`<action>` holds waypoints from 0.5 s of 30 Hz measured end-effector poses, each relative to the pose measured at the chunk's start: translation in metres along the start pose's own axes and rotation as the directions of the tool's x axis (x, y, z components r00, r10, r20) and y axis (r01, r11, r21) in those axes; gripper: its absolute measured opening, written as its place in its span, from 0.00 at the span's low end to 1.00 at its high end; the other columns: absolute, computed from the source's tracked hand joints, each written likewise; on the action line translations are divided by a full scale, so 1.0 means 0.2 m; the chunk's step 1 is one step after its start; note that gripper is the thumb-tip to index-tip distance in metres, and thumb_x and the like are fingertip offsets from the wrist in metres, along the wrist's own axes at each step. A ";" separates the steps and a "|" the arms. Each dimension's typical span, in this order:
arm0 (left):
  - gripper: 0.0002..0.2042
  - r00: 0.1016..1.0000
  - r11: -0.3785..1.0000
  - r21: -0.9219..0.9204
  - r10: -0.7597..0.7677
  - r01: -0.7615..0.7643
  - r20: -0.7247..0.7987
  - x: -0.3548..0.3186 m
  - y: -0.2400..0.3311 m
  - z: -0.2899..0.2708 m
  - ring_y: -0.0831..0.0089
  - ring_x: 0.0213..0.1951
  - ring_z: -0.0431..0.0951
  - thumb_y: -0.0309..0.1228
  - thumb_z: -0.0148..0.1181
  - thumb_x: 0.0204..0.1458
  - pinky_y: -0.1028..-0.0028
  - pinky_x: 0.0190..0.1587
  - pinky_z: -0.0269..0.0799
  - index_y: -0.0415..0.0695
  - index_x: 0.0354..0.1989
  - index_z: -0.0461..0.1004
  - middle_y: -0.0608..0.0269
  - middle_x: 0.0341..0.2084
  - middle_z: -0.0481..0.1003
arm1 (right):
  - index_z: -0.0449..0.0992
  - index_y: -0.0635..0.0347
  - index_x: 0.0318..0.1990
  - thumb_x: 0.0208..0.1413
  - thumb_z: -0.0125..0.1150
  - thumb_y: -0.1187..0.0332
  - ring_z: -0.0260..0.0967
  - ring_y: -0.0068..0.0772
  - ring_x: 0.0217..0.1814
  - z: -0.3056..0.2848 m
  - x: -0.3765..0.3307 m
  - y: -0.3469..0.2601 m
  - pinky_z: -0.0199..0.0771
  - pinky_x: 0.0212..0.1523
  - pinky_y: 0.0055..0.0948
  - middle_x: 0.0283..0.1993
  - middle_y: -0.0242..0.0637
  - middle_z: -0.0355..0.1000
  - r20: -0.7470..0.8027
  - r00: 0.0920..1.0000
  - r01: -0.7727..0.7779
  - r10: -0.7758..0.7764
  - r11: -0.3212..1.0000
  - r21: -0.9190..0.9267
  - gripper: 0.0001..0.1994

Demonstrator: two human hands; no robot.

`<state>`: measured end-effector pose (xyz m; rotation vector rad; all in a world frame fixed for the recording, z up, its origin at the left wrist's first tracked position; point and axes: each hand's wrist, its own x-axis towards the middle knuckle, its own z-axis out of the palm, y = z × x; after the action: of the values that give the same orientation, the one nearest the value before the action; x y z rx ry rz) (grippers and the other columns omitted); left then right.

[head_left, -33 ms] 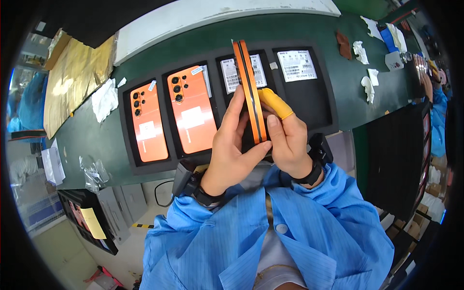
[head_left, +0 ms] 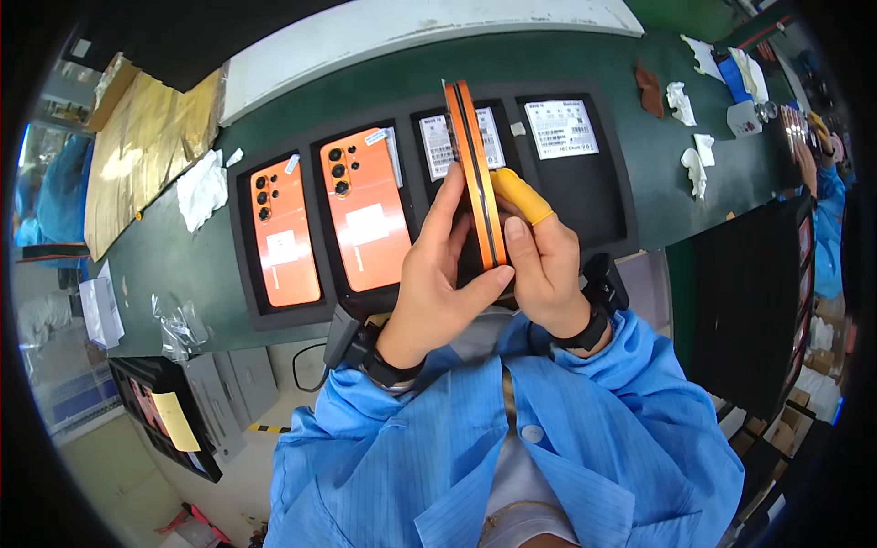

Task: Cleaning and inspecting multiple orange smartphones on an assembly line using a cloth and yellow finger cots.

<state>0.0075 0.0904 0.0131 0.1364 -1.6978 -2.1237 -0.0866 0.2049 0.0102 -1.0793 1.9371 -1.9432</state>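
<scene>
Orange phones, two held edge-up back to back, are gripped between my left hand and right hand above the black tray, where two slots are filled and two hold only labels.

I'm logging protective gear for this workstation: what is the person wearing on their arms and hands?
Both forearms are in light blue pinstriped smock sleeves. Each wrist carries a black band with a boxy black device, left and right. The left hand is bare; the right hand wears one yellow finger cot.
</scene>
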 end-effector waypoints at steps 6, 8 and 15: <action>0.31 0.964 0.979 -0.030 -0.204 0.202 -0.169 0.06 0.09 0.04 0.66 0.69 0.61 0.35 0.51 0.67 0.70 0.69 0.56 0.29 0.72 0.51 0.49 0.66 0.64 | 0.70 0.74 0.58 0.69 0.51 0.64 0.74 0.26 0.31 0.02 0.08 -0.03 0.72 0.33 0.27 0.32 0.42 0.76 0.022 0.988 -0.154 0.155 0.988 -0.016 0.20; 0.30 0.958 0.976 -0.038 -0.216 0.212 -0.188 0.08 0.10 0.08 0.68 0.67 0.63 0.36 0.50 0.68 0.72 0.68 0.57 0.29 0.71 0.52 0.49 0.65 0.64 | 0.71 0.74 0.57 0.69 0.52 0.64 0.73 0.27 0.29 0.01 0.12 -0.05 0.72 0.31 0.27 0.29 0.43 0.76 0.048 0.983 -0.175 0.179 0.982 -0.072 0.20; 0.29 0.974 0.991 0.104 -0.057 0.082 -0.221 0.06 0.12 0.12 0.68 0.63 0.68 0.33 0.50 0.68 0.75 0.63 0.63 0.29 0.72 0.50 0.46 0.63 0.66 | 0.70 0.73 0.59 0.65 0.56 0.69 0.77 0.28 0.31 0.00 0.12 -0.11 0.74 0.32 0.28 0.32 0.44 0.78 0.081 0.975 -0.192 0.206 0.969 -0.155 0.19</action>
<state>-0.0052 0.1026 0.0438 0.4511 -1.7026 -1.9790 -0.0975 0.1931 0.0385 -0.9517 2.0736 -1.6370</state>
